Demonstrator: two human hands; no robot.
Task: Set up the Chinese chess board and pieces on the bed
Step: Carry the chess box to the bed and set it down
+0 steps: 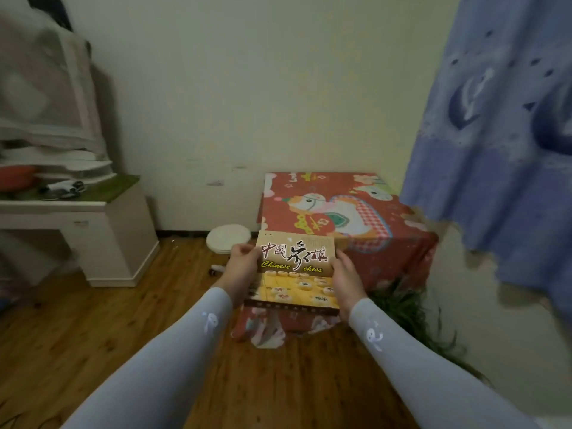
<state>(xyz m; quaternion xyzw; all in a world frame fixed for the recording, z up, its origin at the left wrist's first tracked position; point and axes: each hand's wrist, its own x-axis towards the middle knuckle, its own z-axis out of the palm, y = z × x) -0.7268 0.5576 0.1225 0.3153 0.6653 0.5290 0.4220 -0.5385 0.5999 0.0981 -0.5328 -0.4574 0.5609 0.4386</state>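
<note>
The Chinese chess box (295, 270) is held flat between both hands, above the wooden floor (93, 329) and in front of a low table draped in a red cartoon-print cloth (346, 209). The left hand (243, 264) grips the box's left edge, fingers curled onto the printed lid near the title. The right hand (348, 281) clamps the right edge; its fingertips appear to wrap underneath, though blur hides them. Both forearms wear pale blue sleeves (173, 351) (small white motifs on each). A blue curtain (501, 134) hangs at right.
</note>
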